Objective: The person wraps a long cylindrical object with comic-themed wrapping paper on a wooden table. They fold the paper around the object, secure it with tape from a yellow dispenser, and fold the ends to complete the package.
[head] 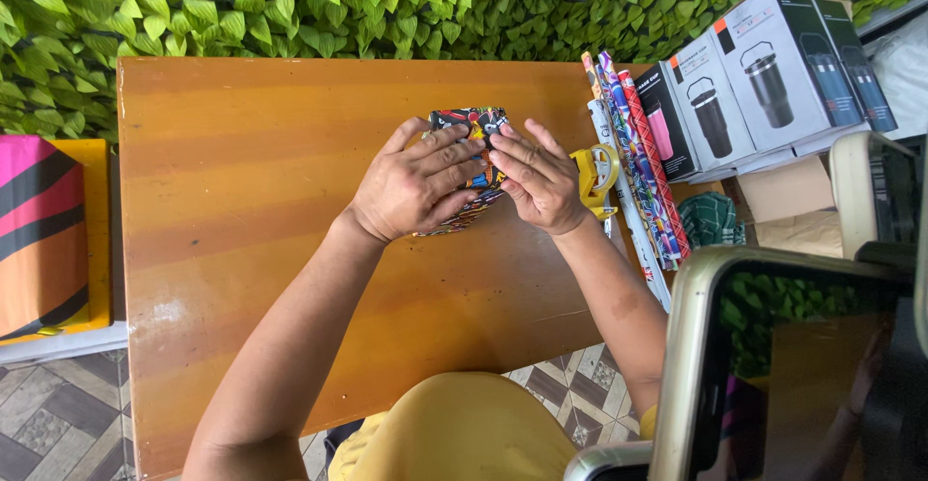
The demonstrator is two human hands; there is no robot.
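A small box wrapped in busy multicoloured paper (462,120) lies on the orange wooden table (242,201). My left hand (411,186) lies flat over its left side, fingers pressing down on the paper. My right hand (535,183) presses on its right side, fingertips meeting the left hand's on top. Most of the box is hidden under both hands. A yellow tape dispenser (596,174) stands just right of my right hand.
Rolls of patterned wrapping paper (638,152) lie along the table's right edge. Boxes picturing tumblers (764,75) stand at the right. A green leaf wall (290,7) is behind. A pink, orange and black striped package (39,234) sits left. A phone on a stand (783,365) is near right.
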